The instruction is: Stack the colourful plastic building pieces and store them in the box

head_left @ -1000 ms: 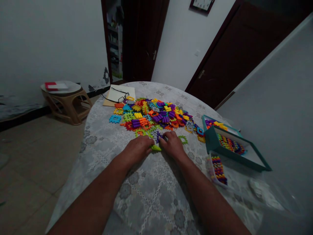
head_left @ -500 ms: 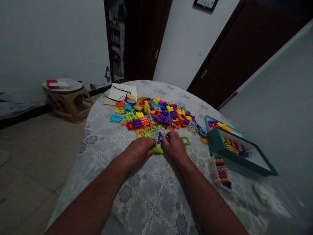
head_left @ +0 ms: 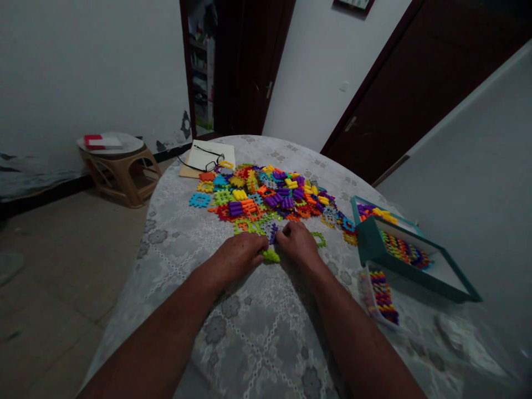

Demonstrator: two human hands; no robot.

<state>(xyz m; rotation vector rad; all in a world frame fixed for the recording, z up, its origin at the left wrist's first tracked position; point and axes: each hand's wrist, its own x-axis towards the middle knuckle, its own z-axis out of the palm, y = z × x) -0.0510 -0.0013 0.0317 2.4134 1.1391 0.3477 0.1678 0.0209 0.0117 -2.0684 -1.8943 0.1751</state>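
little has changed over the last moment: the view shifts slightly, while both hands stay at the near edge of the heap of many-coloured, toothed plastic pieces (head_left: 286, 202). the right fingertips now sit closer to a purple, toothed plastic piece (head_left: 273, 234) at that same edge of the heap. the handling seems, then, to go on at one spot rather than move along. the left hand (head_left: 244, 252) is nearly closed, its thumb and fingers pinched on one end of a lime-green, knobbly plastic piece (head_left: 271, 255), which lies just on the near side of the heap. the right hand (head_left: 298, 239) is half curled beside the purple piece; whether it grips anything cannot be told. the lime-green piece looks small, bright and slightly slanted, with a bumpy edge; its left end is hidden by the fingers. a lime-green, square plastic frame (head_left: 323, 239) lies to the near right of the heap.
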